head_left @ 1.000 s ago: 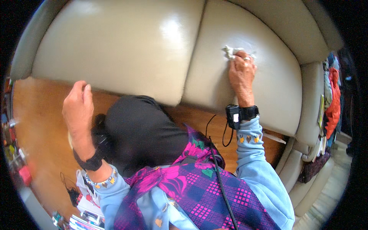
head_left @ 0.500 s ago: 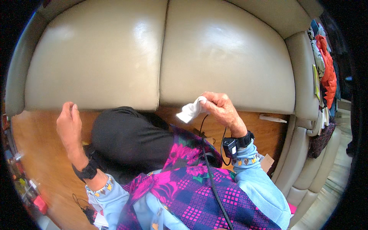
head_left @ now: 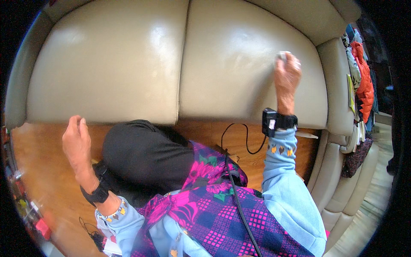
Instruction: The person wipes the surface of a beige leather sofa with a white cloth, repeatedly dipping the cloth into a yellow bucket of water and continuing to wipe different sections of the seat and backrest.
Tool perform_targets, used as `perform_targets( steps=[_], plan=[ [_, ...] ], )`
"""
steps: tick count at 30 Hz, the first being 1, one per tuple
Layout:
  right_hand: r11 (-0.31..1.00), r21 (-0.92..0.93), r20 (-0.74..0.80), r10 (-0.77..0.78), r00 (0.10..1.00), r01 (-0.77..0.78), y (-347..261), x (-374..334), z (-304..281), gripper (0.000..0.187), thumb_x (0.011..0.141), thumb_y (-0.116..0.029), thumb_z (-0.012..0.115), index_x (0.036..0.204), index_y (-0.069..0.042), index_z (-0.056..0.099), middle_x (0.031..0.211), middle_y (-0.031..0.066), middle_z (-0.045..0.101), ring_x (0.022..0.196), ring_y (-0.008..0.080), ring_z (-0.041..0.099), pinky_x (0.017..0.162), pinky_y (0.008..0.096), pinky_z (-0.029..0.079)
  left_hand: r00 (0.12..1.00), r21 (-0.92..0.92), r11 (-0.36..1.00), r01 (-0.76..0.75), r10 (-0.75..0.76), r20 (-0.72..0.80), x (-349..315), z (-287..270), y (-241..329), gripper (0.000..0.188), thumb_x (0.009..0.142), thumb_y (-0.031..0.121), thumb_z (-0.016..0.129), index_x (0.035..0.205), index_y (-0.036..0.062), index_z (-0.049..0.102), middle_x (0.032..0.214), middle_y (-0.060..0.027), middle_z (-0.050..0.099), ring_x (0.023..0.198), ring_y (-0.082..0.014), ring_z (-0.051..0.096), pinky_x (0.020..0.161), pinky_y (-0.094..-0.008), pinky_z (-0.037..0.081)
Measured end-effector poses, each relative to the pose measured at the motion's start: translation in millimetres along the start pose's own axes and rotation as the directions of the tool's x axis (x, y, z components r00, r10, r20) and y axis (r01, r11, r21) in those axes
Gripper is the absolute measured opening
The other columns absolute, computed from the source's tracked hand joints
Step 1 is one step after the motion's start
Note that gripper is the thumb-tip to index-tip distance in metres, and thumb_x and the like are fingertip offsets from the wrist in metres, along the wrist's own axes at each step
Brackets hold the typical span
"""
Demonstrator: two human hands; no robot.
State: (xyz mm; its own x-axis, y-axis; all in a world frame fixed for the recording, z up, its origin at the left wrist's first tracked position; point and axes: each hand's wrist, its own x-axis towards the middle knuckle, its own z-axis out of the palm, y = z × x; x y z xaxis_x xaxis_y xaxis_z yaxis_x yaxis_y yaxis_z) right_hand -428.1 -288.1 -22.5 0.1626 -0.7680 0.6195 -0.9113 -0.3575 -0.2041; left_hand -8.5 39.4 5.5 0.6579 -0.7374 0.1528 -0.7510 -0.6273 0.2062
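My right hand (head_left: 287,77) is closed around a bunched white cloth (head_left: 281,55), over the right seat cushion (head_left: 231,81) of a beige leather sofa. Only a small bit of the cloth shows past the fingers, and motion blurs it slightly. The hand seems to rest on the leather. My left hand (head_left: 77,139) hangs above the wooden floor, left of my bent knee. Its fingers are curled together, thumb beside them, and nothing shows in them. The left seat cushion (head_left: 102,64) lies beyond it.
A black cable (head_left: 236,197) runs down over my patterned apron and loops toward the right wrist device. Clothes, an orange jacket (head_left: 364,81) among them, lie beyond the right armrest (head_left: 340,85). Small items and wires sit on the wooden floor (head_left: 47,171) at lower left.
My right hand has moved forward and right from the sofa's front edge onto the right cushion, taking the white cloth along. The left hand has stayed almost in place.
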Motion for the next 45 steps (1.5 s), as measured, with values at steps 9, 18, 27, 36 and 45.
perform_targets(
  steps=[9, 18, 27, 36, 45],
  plan=[
    [0.997, 0.031, 0.367, 0.049, 0.929, -0.065, -51, 4, 61, 0.022, 0.088, -0.017, 0.057, 0.093, 0.000, 0.069, 0.093, 0.0232, 0.069, 0.088, 0.0387, 0.069, 0.074, 0.0490, 0.055, 0.998, -0.043, 0.998, 0.053, -0.052, 0.032, -3, -3, 5, 0.021, 0.095, 0.022, 0.056, 0.106, 0.0051, 0.063, 0.095, -0.0219, 0.067, 0.088, -0.0425, 0.064, 0.073, -0.0460, 0.051],
    [0.991, -0.086, 0.248, -0.078, 0.966, 0.102, -50, 37, 130, 0.011, 0.085, -0.014, 0.060, 0.087, -0.004, 0.064, 0.081, 0.0179, 0.064, 0.075, 0.0336, 0.063, 0.064, 0.0431, 0.051, 0.995, -0.008, 0.997, 0.083, -0.082, 0.063, -4, -4, 6, 0.022, 0.095, 0.023, 0.057, 0.107, 0.0058, 0.063, 0.098, -0.0205, 0.068, 0.090, -0.0421, 0.064, 0.074, -0.0472, 0.051],
    [0.954, 0.225, 0.477, -0.285, 0.832, 0.198, -127, -16, 67, 0.015, 0.080, -0.012, 0.056, 0.082, 0.002, 0.062, 0.078, 0.0251, 0.068, 0.072, 0.0409, 0.069, 0.067, 0.0509, 0.056, 0.998, -0.024, 0.999, 0.030, -0.028, 0.060, 5, -4, 12, 0.022, 0.094, 0.023, 0.058, 0.106, 0.0064, 0.064, 0.093, -0.0206, 0.068, 0.088, -0.0418, 0.064, 0.072, -0.0476, 0.051],
    [0.926, 0.202, 0.301, -0.369, 0.879, 0.320, -113, 33, 107, 0.016, 0.086, -0.013, 0.054, 0.090, -0.002, 0.064, 0.081, 0.0226, 0.066, 0.080, 0.0415, 0.067, 0.069, 0.0477, 0.055, 0.996, 0.002, 0.997, 0.083, -0.083, 0.029, -4, -4, -4, 0.023, 0.094, 0.024, 0.057, 0.107, 0.0059, 0.064, 0.092, -0.0210, 0.068, 0.086, -0.0420, 0.064, 0.072, -0.0473, 0.051],
    [0.910, 0.079, 0.480, -0.393, 0.784, 0.407, -121, 57, 166, 0.026, 0.088, -0.020, 0.050, 0.088, -0.003, 0.069, 0.085, 0.0202, 0.072, 0.082, 0.0355, 0.071, 0.071, 0.0444, 0.057, 0.982, -0.031, 0.982, 0.187, -0.186, 0.019, -15, -11, -12, 0.022, 0.095, 0.024, 0.056, 0.105, 0.0052, 0.064, 0.095, -0.0208, 0.068, 0.087, -0.0416, 0.064, 0.072, -0.0470, 0.051]
  ],
)
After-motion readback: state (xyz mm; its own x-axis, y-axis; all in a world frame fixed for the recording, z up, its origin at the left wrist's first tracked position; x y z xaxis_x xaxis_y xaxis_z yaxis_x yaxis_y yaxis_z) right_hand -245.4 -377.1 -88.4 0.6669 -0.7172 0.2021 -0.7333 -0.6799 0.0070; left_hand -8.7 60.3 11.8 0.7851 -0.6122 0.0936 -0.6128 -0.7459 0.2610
